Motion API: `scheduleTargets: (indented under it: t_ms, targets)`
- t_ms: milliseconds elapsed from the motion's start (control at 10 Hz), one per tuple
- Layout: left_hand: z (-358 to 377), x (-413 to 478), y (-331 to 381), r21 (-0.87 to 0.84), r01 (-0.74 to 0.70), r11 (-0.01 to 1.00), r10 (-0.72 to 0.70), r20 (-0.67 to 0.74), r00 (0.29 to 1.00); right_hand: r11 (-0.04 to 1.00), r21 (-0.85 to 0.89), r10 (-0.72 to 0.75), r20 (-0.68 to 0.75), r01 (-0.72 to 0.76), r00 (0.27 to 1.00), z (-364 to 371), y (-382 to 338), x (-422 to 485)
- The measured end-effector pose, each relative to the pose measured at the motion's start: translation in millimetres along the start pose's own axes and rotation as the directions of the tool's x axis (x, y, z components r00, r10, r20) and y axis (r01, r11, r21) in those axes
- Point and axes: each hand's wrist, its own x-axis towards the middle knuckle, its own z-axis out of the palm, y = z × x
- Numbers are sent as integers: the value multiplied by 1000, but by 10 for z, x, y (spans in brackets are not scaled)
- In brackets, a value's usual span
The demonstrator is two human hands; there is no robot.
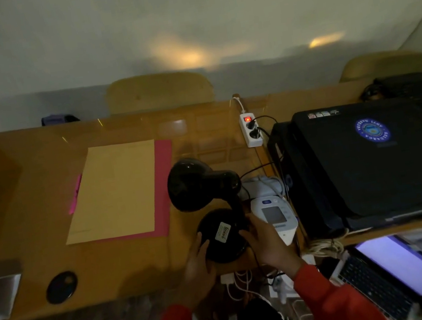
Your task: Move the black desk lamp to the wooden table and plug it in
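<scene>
The black desk lamp [203, 186] stands at the near edge of the wooden table [53, 254], its shade tilted to the left and unlit. Its round base [223, 236] carries a white sticker. My left hand [198, 261] grips the base's left rim and my right hand [265, 242] grips its right rim. A black cord runs from the lamp toward the white power strip [251, 130], whose red switch glows and which has two black plugs in it.
A yellow sheet on a pink folder [115, 191] lies left of the lamp. A white blood pressure monitor [275, 217] sits just right of the base. A black closed laptop [375, 158] lies further right. A black disc [61, 287] sits near the front edge.
</scene>
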Motion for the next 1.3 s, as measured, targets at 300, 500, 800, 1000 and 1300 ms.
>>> scheduleTargets:
  t_ms: [300, 500, 800, 1000, 1300]
  targets:
    - [-15, 181, 158, 475, -127, 871, 93, 95, 991, 1000, -26, 10, -60, -12, 998, 89, -3, 51]
    - [-16, 200, 276, 613, -101, 783, 41, 111, 993, 999, -46, 11, -64, -14, 998, 121, 50, 22]
    - [42, 272, 356, 717, -97, 690, -28, 160, 987, 998, -58, 24, -19, -25, 1000, 123, 57, 80]
    - [-12, 261, 400, 574, -11, 819, -71, 120, 990, 999, -50, 14, -50, -17, 999, 115, -7, 44]
    - [-277, 103, 549, 274, -44, 961, 9, 127, 992, 965, -257, 1, 179, 45, 984, -307, -222, 48]
